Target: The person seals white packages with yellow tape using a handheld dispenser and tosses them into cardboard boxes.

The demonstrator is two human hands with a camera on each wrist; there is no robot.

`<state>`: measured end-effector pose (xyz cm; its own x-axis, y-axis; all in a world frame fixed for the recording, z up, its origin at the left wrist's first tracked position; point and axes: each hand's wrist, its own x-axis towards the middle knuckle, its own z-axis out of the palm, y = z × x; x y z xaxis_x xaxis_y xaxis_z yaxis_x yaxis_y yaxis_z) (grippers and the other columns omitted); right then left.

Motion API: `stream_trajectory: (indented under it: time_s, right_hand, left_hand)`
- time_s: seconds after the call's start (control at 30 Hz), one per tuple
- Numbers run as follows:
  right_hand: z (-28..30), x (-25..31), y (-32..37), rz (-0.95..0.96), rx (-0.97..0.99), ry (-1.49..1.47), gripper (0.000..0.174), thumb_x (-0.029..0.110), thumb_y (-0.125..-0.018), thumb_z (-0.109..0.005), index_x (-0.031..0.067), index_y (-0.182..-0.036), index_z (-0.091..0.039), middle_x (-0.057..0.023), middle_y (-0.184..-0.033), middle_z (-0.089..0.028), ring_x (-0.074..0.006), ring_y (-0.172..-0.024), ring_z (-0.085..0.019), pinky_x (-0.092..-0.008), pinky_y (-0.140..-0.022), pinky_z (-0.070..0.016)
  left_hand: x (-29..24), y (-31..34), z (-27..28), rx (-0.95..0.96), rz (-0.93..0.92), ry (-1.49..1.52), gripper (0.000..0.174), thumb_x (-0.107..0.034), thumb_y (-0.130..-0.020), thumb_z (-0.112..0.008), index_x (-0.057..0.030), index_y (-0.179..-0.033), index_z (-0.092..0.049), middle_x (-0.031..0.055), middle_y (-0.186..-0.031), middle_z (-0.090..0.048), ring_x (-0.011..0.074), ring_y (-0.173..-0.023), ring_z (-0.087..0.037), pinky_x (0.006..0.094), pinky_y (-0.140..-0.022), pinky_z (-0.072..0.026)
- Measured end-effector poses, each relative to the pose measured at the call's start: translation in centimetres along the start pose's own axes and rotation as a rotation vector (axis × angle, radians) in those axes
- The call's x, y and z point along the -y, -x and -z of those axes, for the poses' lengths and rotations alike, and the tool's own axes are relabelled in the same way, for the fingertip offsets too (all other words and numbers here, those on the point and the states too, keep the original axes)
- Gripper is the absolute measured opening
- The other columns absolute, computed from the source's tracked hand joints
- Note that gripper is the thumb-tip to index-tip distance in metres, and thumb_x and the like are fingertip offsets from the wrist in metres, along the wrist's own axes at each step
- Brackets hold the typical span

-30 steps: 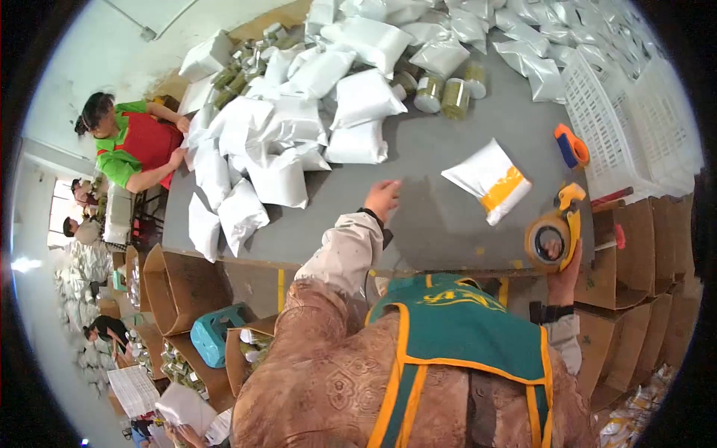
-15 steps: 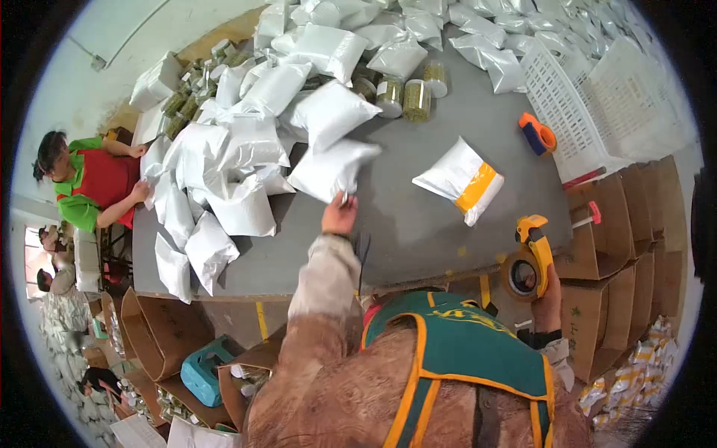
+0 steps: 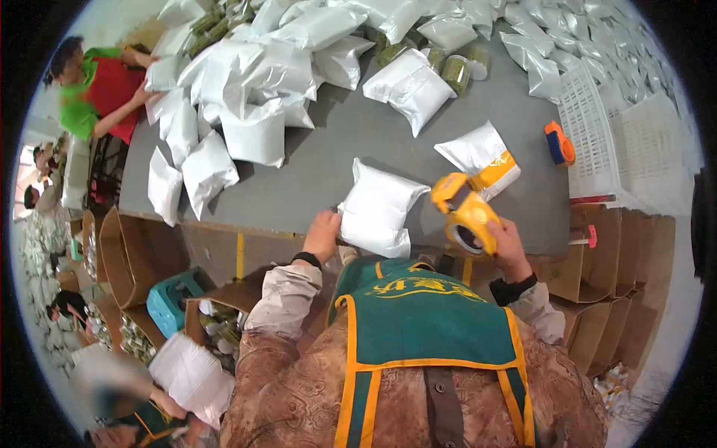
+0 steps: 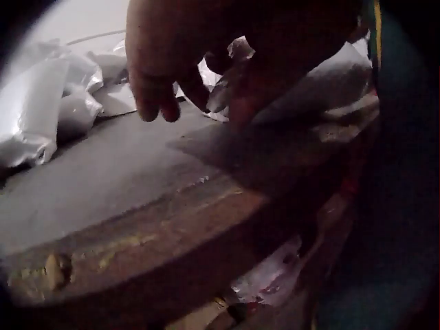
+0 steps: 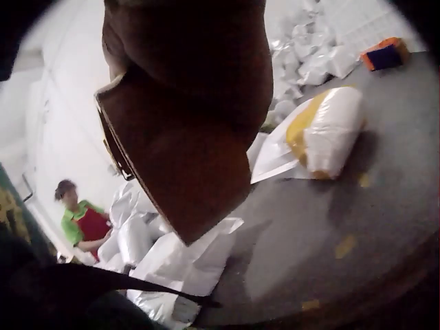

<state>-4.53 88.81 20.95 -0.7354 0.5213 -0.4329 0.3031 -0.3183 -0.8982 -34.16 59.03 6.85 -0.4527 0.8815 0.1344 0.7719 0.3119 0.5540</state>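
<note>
At the table's near edge my left hand (image 3: 323, 237) pinches one edge of a plump white plastic mailer bag (image 3: 379, 207), which lies in front of my apron. In the left wrist view the thumb and fingers close on a shiny corner of it. My right hand (image 3: 510, 250) grips a yellow tape dispenser (image 3: 464, 210), held over the table just right of that bag. The dispenser appears dark and close up (image 5: 179, 151) in the right wrist view. Behind it lies another white bag with a band of yellow tape (image 3: 482, 158).
White bags (image 3: 254, 75) are heaped at the left and back of the grey table (image 3: 314, 183), with jars (image 3: 455, 73) among them. An orange and blue object (image 3: 559, 144) and a white crate (image 3: 594, 127) stand right. Cardboard boxes (image 3: 590, 261) flank the table. A person in a red apron (image 3: 116, 93) works left.
My left hand reached to the heap, took a white bag and brought it to the near edge. My right hand has carried the tape dispenser from the right edge inward toward that bag.
</note>
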Motion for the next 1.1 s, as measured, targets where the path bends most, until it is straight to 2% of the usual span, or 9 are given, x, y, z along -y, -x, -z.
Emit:
stream_trajectory:
  time_s: [0.1,0.27,0.43,0.67,0.73,0.8,0.93,1.07,1.1]
  right_hand:
    - [-2.9,-0.5,-1.0,0.002,0.136,0.23,0.029,0.024,-0.088,-0.063,-0.0035,-0.099,-0.064,-0.0012,-0.084,-0.064,-0.0071,-0.072,-0.057,-0.0224,-0.064,-0.0462]
    - [-6.3,-1.5,-0.8,-0.103,0.326,0.331,0.033,0.027,-0.082,-0.07,-0.0036,-0.094,-0.065,-0.0014,-0.081,-0.063,-0.0086,-0.072,-0.055,-0.0248,-0.064,-0.0453]
    - [-8.3,-1.0,-0.4,-0.022,0.352,0.474,0.039,0.033,-0.078,-0.072,-0.004,-0.087,-0.063,-0.0051,-0.071,-0.058,-0.0101,-0.067,-0.051,-0.0278,-0.061,-0.0437]
    - [-4.3,-1.4,-0.3,0.238,0.269,0.832,0.037,0.033,-0.076,-0.072,-0.0023,-0.085,-0.063,-0.0139,-0.066,-0.055,-0.0128,-0.06,-0.052,-0.0308,-0.057,-0.0439]
    - [-1.3,-2.8,1.2,0.061,0.176,0.718,0.04,0.035,-0.077,-0.072,-0.0029,-0.086,-0.064,-0.0136,-0.067,-0.059,-0.0141,-0.06,-0.054,-0.0303,-0.057,-0.0442]
    - [1.5,-7.0,1.6,-0.119,0.062,0.65,0.042,0.037,-0.077,-0.073,-0.003,-0.085,-0.064,-0.0113,-0.065,-0.058,-0.0107,-0.061,-0.052,-0.0288,-0.057,-0.043]
    - [0.1,-11.1,-0.5,0.047,0.044,0.932,0.05,0.042,-0.078,-0.069,-0.0071,-0.083,-0.065,-0.0161,-0.064,-0.06,-0.0199,-0.059,-0.058,-0.0336,-0.058,-0.0458]
    - [-3.1,-7.9,-1.7,-0.068,0.045,1.001,0.053,0.044,-0.078,-0.068,-0.0091,-0.082,-0.065,-0.0177,-0.065,-0.06,-0.0241,-0.055,-0.058,-0.0363,-0.055,-0.0453]
    - [-3.2,-7.6,-1.5,-0.082,0.059,0.967,0.052,0.043,-0.078,-0.069,-0.009,-0.083,-0.065,-0.0165,-0.064,-0.06,-0.0226,-0.054,-0.057,-0.0357,-0.054,-0.0449]
  left_hand:
    - [-4.3,1.5,3.8,-0.133,0.163,-0.105,0.028,0.0,-0.073,-0.057,-0.002,-0.101,-0.056,0.0157,-0.101,-0.054,0.0353,-0.101,-0.049,0.0438,-0.087,-0.0412]
    - [-10.7,1.9,3.7,0.139,0.63,1.448,0.037,-0.027,-0.095,-0.055,0.0028,-0.118,-0.057,0.0106,-0.114,-0.06,0.0221,-0.106,-0.054,0.035,-0.097,-0.039]
    - [-11.4,0.9,4.5,0.137,0.936,1.887,0.02,-0.014,-0.092,-0.059,0.0021,-0.103,-0.063,0.0058,-0.094,-0.066,0.0134,-0.081,-0.062,0.027,-0.076,-0.051]
    - [-7.3,-1.6,5.4,-0.008,0.858,1.455,0.013,-0.009,-0.084,-0.066,0.0025,-0.09,-0.067,0.0046,-0.078,-0.065,0.0124,-0.065,-0.057,0.0252,-0.061,-0.0457]
    - [-2.5,-2.0,5.4,-0.176,0.809,1.375,0.015,-0.01,-0.081,-0.069,0.0029,-0.088,-0.068,0.0042,-0.074,-0.064,0.0119,-0.064,-0.057,0.0256,-0.06,-0.0457]
    - [2.2,-2.1,3.5,-0.087,0.865,1.242,0.017,-0.01,-0.083,-0.067,0.0033,-0.093,-0.067,0.0063,-0.076,-0.065,0.0148,-0.066,-0.058,0.0282,-0.063,-0.0471]
    - [3.1,-2.2,-1.5,0.069,0.863,0.866,0.023,-0.016,-0.077,-0.073,0.0015,-0.091,-0.069,0.0048,-0.076,-0.064,0.0138,-0.067,-0.057,0.0283,-0.059,-0.0465]
    - [0.8,-2.9,-0.9,-0.122,0.415,0.288,0.018,-0.012,-0.075,-0.069,0.0018,-0.085,-0.068,0.0125,-0.086,-0.066,0.0265,-0.076,-0.061,0.0344,-0.067,-0.0498]
    - [0.8,-2.6,-1.1,0.014,0.285,0.297,0.013,-0.007,-0.075,-0.063,0.0019,-0.083,-0.068,0.017,-0.09,-0.066,0.0304,-0.081,-0.063,0.0359,-0.072,-0.0496]
